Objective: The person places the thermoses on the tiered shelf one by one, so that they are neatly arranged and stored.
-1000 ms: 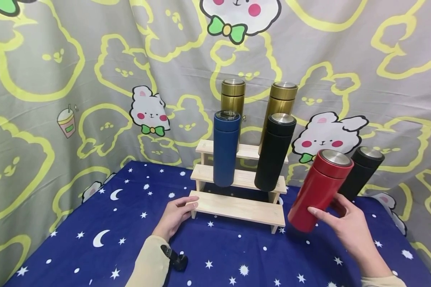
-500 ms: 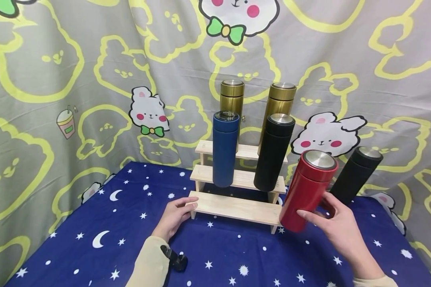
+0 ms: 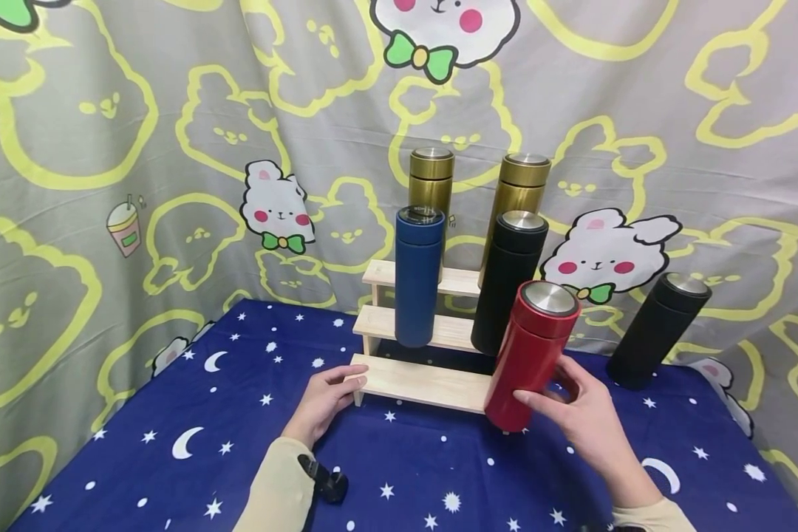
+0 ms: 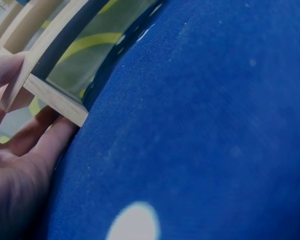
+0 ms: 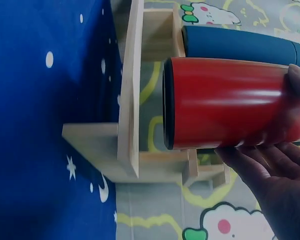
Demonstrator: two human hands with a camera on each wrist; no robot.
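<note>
My right hand (image 3: 581, 414) grips a red thermos bottle (image 3: 532, 355) with a steel-topped lid, thumb on the near side. The bottle leans a little to the right over the right end of the lowest step of a three-step wooden shelf stand (image 3: 425, 382). In the right wrist view, a gap shows between the red thermos's dark base (image 5: 168, 105) and the step board (image 5: 131, 90). My left hand (image 3: 324, 399) holds the left end of that lowest step. The left wrist view shows its thumb (image 4: 7, 70) on the board and fingers around the wooden leg (image 4: 57, 100).
On the middle step stand a blue thermos (image 3: 417, 281) and a black thermos (image 3: 505, 288). Two gold thermoses (image 3: 432, 166) (image 3: 522, 185) stand on the top step. Another black thermos (image 3: 658, 332) stands on the blue star-patterned cloth (image 3: 239, 414) at right. A printed curtain (image 3: 346, 140) hangs behind.
My right hand has carried the red thermos leftward, from beside the stand to over the right end of the lowest step. My left hand has stayed in place.
</note>
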